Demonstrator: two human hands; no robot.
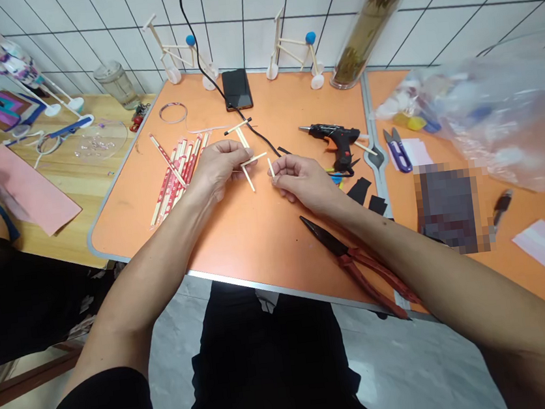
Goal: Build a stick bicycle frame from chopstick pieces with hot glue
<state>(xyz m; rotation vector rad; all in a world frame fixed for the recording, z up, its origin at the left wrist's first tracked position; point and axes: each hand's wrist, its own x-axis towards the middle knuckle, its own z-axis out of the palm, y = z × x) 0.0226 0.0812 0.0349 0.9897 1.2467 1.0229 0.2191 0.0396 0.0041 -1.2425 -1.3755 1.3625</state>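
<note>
Stick frame [256,158] pinched in fingers of left hand [224,164], over orange table [247,237]. Small stick [271,166] held in fingertips of right hand [303,178]. Wrapped sticks [177,182] laid left, glue gun [336,133] far right, pliers [343,255] near right.

Left fingers [233,146] hold stick frame [256,158]; right fingers [286,180] pinch short stick [271,167].

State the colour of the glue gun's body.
Black; the glue gun shows best in the head view.
</note>
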